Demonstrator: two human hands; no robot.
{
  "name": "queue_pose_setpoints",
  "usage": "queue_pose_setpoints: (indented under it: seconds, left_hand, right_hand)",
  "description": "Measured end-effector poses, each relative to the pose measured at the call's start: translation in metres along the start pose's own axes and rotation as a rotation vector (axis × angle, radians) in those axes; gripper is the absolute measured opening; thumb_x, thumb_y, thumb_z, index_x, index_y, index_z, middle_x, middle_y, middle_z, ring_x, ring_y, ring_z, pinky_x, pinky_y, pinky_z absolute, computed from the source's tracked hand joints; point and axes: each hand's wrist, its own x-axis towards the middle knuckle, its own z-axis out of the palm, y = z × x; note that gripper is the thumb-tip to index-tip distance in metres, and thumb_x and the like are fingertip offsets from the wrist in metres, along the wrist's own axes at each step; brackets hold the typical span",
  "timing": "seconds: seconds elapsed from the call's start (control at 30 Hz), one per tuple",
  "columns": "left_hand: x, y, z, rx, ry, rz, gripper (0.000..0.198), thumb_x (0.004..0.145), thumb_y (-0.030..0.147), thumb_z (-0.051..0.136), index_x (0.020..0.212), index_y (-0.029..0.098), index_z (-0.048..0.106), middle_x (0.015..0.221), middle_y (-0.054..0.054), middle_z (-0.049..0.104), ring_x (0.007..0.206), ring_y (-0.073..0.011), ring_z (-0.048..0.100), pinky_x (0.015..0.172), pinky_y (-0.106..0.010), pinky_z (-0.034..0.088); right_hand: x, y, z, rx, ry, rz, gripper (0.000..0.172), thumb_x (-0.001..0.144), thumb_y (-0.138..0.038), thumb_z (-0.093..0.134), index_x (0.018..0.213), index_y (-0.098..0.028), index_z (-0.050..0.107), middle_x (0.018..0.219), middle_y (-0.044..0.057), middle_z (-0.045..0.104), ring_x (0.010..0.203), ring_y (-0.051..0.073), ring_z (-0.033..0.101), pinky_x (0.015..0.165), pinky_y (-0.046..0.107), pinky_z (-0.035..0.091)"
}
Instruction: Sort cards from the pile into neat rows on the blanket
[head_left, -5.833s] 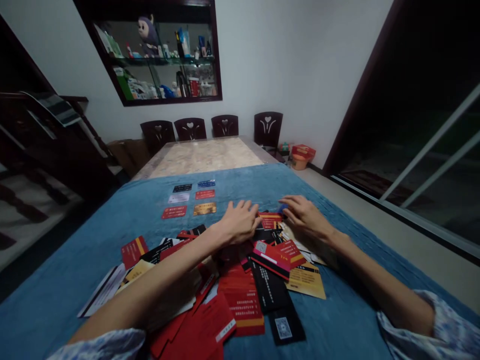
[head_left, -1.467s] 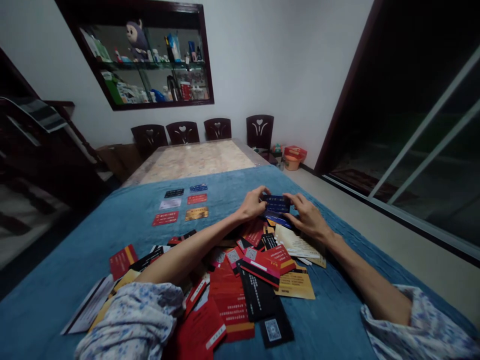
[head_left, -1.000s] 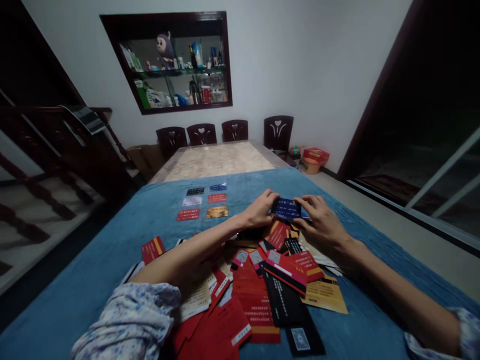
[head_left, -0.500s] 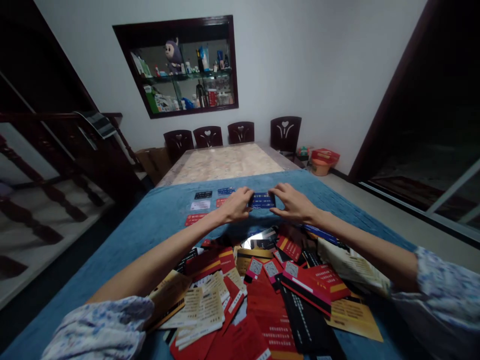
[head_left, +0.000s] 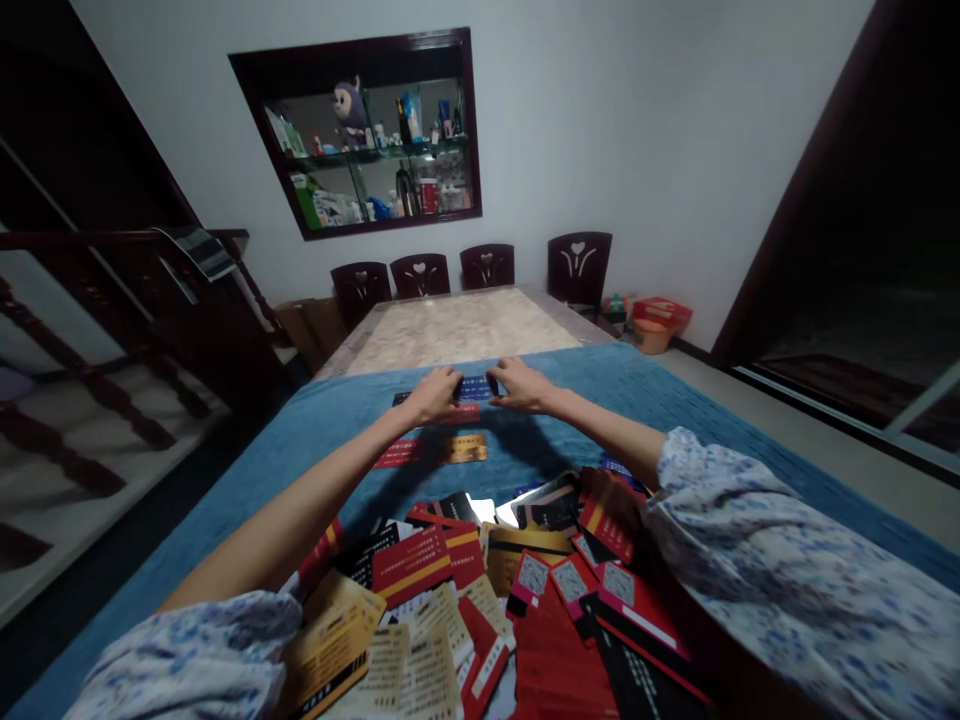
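Observation:
A blue card with pale print is pinched at its two ends between my hands, at the far side of the laid-out cards. My left hand grips its left end and my right hand its right end. Just below it shows part of a red card. Nearer lie a gold card and another red card. A black card is partly covered by my left hand. Whether the blue card touches the cloth or another card, I cannot tell.
A loose heap of red, gold, black and white cards spreads over the near part of the blue cloth, under my forearms. Beyond lies the bare tabletop, with several chairs behind. A stair railing runs along the left.
Both hands have moved left with the blue card, over to the group of laid-out cards. The gold card beneath, earlier hidden by my left arm, now shows.

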Motion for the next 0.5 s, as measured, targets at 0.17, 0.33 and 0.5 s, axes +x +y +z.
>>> queue_pose_setpoints:
  seconds: [0.17,0.33,0.5]
  left_hand:
    - [0.014,-0.020,0.012,0.010,-0.019,-0.046,0.041,0.069,0.012,0.062,0.110,0.015,0.062,0.117,-0.013,0.060,0.110,-0.0281,0.056,0.093,-0.035,0.046]
    - [0.028,-0.032,0.025,0.059,-0.065,-0.081,0.039,0.068,0.014,0.063,0.107,0.012,0.064,0.116,-0.014,0.061,0.110,-0.0289,0.057,0.091,-0.033,0.048]
    - [0.041,-0.040,0.036,0.103,-0.115,-0.089,0.033,0.069,0.011,0.059,0.102,0.012,0.067,0.111,-0.014,0.065,0.106,-0.0273,0.060,0.091,-0.031,0.048]
  right_hand:
    - [0.029,0.001,0.015,0.018,-0.046,0.035,0.037,0.083,-0.034,0.068,0.116,-0.017,0.063,0.122,0.017,0.056,0.117,0.032,0.053,0.088,0.036,0.048]
    - [0.054,0.006,0.035,0.033,-0.068,0.061,0.040,0.081,-0.032,0.069,0.117,-0.017,0.064,0.124,0.017,0.056,0.116,0.031,0.054,0.088,0.034,0.048]
    - [0.072,0.010,0.052,0.050,-0.078,0.069,0.040,0.078,-0.031,0.072,0.115,-0.018,0.065,0.124,0.015,0.059,0.110,0.029,0.057,0.087,0.034,0.049]
